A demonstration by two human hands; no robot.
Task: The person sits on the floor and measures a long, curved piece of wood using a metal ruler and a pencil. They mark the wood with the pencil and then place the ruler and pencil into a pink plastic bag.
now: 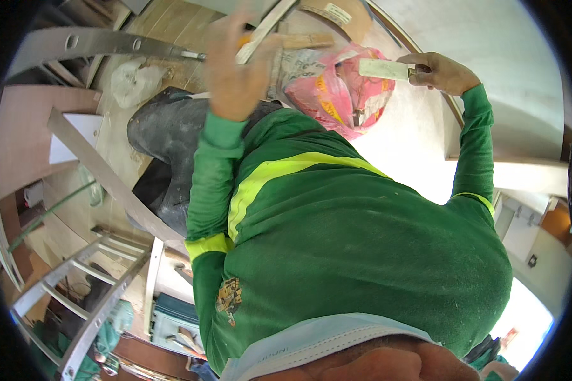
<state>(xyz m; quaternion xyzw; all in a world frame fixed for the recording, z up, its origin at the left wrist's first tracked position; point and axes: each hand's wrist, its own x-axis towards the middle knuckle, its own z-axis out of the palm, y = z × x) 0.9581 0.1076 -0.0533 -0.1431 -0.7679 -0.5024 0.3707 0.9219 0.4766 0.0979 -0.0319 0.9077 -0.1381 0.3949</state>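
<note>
My right hand (441, 74) holds a putty knife (386, 69) by its handle end; its wide, pale-coated blade points left, over an open pink plastic bag (348, 90). My left hand (238, 66) is raised at the upper left and blurred by motion. Beside its fingers are a small orange item (244, 41) and a long, pale, narrow strip (269, 29). Whether that hand grips either one cannot be told. The bag's contents are hard to make out.
A metal piece with slots (100, 45) curves across the upper left. An aluminium ladder (81, 305) leans at the lower left, near a long flat strip (105, 166). Crumpled clear plastic (137, 83) lies on the floor. A pale panel (495, 62) stands right.
</note>
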